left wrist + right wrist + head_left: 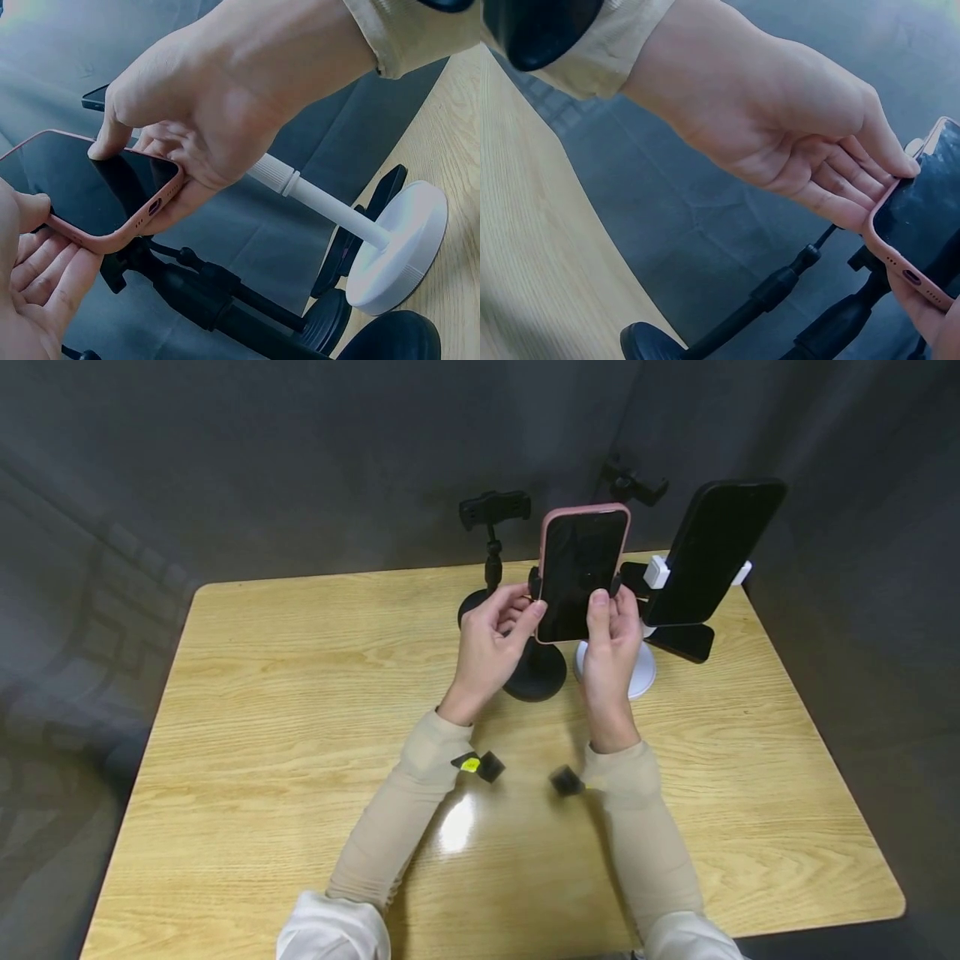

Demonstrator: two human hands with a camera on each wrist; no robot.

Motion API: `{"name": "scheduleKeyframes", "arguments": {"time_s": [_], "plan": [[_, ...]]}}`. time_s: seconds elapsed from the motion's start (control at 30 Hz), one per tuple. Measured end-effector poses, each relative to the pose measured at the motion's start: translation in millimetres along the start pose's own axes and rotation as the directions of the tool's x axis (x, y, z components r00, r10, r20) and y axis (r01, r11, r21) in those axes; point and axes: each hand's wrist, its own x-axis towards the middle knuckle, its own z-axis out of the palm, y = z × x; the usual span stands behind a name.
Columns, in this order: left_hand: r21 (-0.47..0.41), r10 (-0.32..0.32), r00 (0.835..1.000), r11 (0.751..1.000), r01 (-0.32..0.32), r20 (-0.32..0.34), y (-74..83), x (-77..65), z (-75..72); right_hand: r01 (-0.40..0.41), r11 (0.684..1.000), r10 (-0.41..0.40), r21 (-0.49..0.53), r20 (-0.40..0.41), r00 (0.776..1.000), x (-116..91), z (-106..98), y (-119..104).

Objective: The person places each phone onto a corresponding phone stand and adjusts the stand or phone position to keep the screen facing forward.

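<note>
A smartphone in a pink case (581, 564) stands upright, its dark screen facing me, between the side clamps of a black phone stand with a round base (536, 675). My left hand (489, 647) pinches the phone's lower left edge, thumb in front and fingers behind. On the other side my right hand (611, 652) grips the lower right edge, its thumb pressed on the screen. The left wrist view shows the phone's bottom edge with its port, and the right hand (217, 97) around one side. In the right wrist view the left hand (772, 120) holds the opposite edge.
A larger dark phone (716, 552) sits in a white stand (643, 672) on the right. Behind are a second black stand (493, 560) and another black holder (633, 485). The wooden table (300, 693) ends at dark curtains (337, 460).
</note>
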Motion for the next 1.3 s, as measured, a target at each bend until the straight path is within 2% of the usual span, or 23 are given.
{"name": "scheduleKeyframes", "arguments": {"time_s": [0.43, 0.97, 1.13, 1.3], "plan": [[0.063, 0.034, 0.999, 0.997, -0.034, 0.009, -2.8, 1.4, -1.3, 0.003, 1.0, -0.003, 0.02, -0.028, 1.0, -2.8, 2.0, 3.8], [0.013, 0.036, 0.999, 0.999, -0.036, 0.0, -3.5, 1.4, -0.1, 0.006, 0.998, -0.005, 0.065, -0.012, 1.0, -2.9, 5.5, 5.4], [0.001, 0.019, 1.0, 1.0, -0.019, 0.001, -2.8, 1.0, 1.0, 0.004, 0.998, -0.004, 0.069, -0.002, 1.0, -1.7, 4.0, 5.2], [-0.022, -0.039, 0.999, 0.999, 0.039, -0.001, 2.1, -1.5, 3.7, -0.014, 0.999, 0.014, 0.037, 0.019, 1.0, -0.8, 0.2, 5.2]]}}
